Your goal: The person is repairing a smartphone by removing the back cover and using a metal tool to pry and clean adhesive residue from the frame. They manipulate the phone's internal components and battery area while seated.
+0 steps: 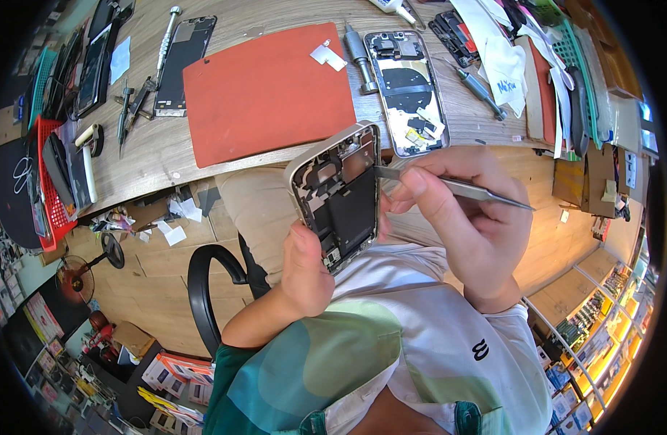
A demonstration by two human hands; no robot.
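An opened phone (340, 206) with its dark battery and internal parts exposed is upright and tilted in my left hand (304, 268), whose thumb shows along the lower left side. My right hand (471, 225) grips metal tweezers (485, 193); their flat end reaches the upper right edge of that phone, and their pointed end sticks out to the right. Just beyond, at the desk's front edge, a second opened phone housing (406, 98) lies with small parts on it, right of a red mat (268, 94) bearing a small white scrap.
Screwdrivers (359, 61), a detached screen (181, 65), a red plastic basket (54, 188) and stacked papers (507, 65) lie on the wooden desk (130, 181). A chair armrest (210, 275) is at my left. A standing fan (76, 275) and lit shelving (601, 326) are farther out.
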